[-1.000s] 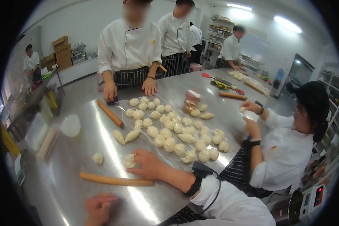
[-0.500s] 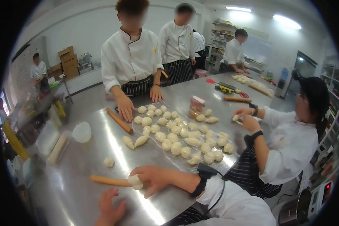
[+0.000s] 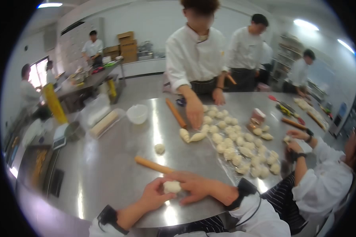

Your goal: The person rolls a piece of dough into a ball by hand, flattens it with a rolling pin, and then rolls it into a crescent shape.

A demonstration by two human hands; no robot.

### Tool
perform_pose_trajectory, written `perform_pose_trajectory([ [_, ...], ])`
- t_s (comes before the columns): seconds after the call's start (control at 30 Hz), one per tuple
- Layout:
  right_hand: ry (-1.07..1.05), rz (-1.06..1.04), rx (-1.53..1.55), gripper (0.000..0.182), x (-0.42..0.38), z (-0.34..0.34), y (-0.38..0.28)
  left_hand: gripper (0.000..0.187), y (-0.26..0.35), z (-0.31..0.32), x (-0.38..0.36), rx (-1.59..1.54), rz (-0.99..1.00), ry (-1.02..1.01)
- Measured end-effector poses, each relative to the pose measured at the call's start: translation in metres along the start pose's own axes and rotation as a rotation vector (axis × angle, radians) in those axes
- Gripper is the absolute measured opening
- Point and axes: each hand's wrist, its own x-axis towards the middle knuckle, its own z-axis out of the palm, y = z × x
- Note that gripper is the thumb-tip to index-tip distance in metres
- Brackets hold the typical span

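Note:
A small white dough piece (image 3: 172, 187) is held between my two hands, low over the near edge of the steel table. My left hand (image 3: 155, 194) curls round its left side, thumb at the front. From the right, my right hand (image 3: 194, 186) closes on it with bent fingers. Just behind my hands lies a wooden rolling pin (image 3: 151, 163), its right end hidden by my right hand. Beyond the pin sits a single dough ball (image 3: 159, 149).
Many dough balls (image 3: 241, 141) lie on plastic film to the right. A co-worker's hand (image 3: 194, 112) reaches down beside shaped dough (image 3: 197, 137) and another rolling pin (image 3: 175, 113). A white bowl (image 3: 137, 114) stands left. At the right, another person's hands (image 3: 296, 139) hold dough.
My view has swung to the left. My left hand, apart from the dough before, has come up against it, so both hands hold it. The co-worker across has reached towards the shaped dough.

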Motion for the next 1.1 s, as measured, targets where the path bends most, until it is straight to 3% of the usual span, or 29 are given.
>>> perform_pose_trajectory([
  [0.23, 0.055, -0.016, 0.019, 0.072, 0.008, -0.006, -0.007, 0.049, 0.002, 0.000, 0.001, -0.079, -0.015, 0.051],
  [0.33, 0.150, 0.135, 0.221, 0.071, 0.005, -0.009, -0.013, 0.047, -0.011, -0.018, 0.003, 0.176, -0.237, -0.089],
  [0.43, 0.158, 0.051, 0.063, 0.071, 0.002, -0.011, -0.006, 0.044, -0.007, -0.007, 0.000, 0.054, -0.056, -0.094],
  [0.53, 0.101, 0.012, -0.017, 0.072, 0.007, -0.011, -0.009, 0.043, 0.001, -0.002, -0.002, -0.108, -0.139, -0.071],
  [0.83, 0.024, 0.036, 0.041, 0.072, 0.011, -0.006, -0.012, 0.029, 0.003, -0.004, -0.002, 0.020, -0.088, -0.061],
  [1.1, -0.007, 0.001, 0.028, 0.072, 0.011, -0.008, -0.017, 0.028, -0.008, -0.009, -0.002, 0.002, -0.056, -0.076],
])
